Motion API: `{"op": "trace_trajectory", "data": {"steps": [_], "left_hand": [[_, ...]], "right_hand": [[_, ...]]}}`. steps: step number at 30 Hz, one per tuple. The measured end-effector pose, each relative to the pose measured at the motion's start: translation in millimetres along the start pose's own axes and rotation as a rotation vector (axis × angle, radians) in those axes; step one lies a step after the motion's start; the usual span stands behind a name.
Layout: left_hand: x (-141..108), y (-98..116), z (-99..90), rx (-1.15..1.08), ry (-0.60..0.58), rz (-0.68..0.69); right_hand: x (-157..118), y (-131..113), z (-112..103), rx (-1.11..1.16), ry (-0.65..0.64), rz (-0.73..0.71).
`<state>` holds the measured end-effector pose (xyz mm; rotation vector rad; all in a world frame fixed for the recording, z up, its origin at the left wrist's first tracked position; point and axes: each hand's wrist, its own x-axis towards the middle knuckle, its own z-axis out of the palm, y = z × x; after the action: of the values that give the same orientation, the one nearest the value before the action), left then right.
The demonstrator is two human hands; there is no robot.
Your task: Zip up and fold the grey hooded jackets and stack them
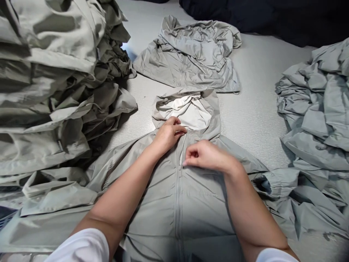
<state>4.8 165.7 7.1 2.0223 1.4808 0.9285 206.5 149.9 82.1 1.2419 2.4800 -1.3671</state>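
Observation:
A grey-green hooded jacket point(201, 203) lies front up before me, its hood point(215, 105) spread at the far end and showing a white lining point(188, 111). The front zipper point(182, 149) is parted at the top and closed below the slider point(180, 168), whose pull tab hangs down. At the upper end of the zipper, my left hand point(167, 136) pinches the collar edge. My right hand point(203, 154) is closed, with thumb and forefinger together just right of the slider; it seems apart from the pull tab and is slightly blurred.
A tall pile of similar garments point(54, 91) rises on the left. Another heap point(321, 116) stands on the right, touching the jacket's sleeve side. Beyond the hood, a folded jacket point(191, 54) lies on the pale table point(261, 94). Dark fabric point(267, 18) lines the back.

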Motion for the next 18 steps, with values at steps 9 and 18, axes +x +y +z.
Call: {"op": "trace_trajectory", "data": {"steps": [9,18], "left_hand": [[1.2,-1.4,-0.1,0.007,-0.016,-0.013],[2.1,-2.2,1.1,0.008,-0.015,-0.015]], "right_hand": [[-0.9,-65.0,29.8,-0.655,-0.199,0.216],[-5.8,-69.6,32.6,-0.658,-0.182,0.193]]}}
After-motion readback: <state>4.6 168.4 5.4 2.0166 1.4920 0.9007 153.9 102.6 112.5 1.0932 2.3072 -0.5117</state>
